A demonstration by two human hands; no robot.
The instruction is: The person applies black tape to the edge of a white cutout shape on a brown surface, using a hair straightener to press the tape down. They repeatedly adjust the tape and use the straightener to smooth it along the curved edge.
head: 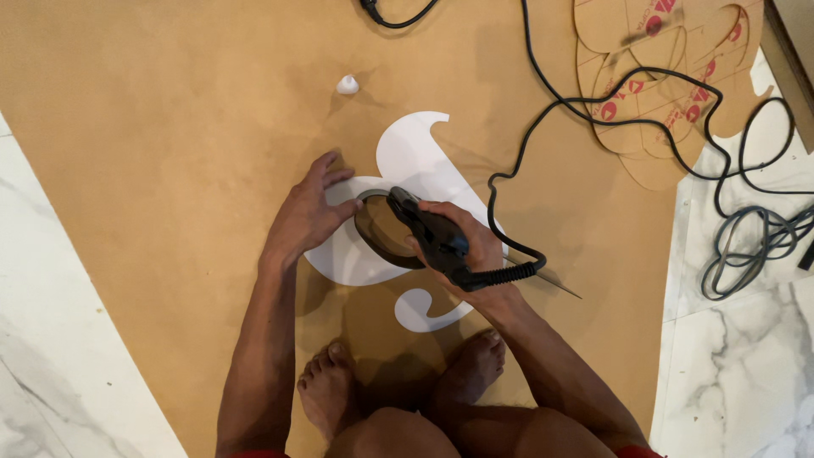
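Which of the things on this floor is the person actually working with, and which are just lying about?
In use:
- left hand pressing down the white curved template
- right hand gripping the black corded power tool
- brown board under the template
- tool's black cable

Lying about:
- stack of cut brown shapes
- small white cone-shaped piece
- grey coiled cable on the marble floor

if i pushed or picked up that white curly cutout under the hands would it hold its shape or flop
The white cutout lies dead flat on the brown board, so it is probably a thin, light sheet. The left hand presses it down, which hints it would slide if pushed. Its narrow curled tips may droop or bend when lifted.
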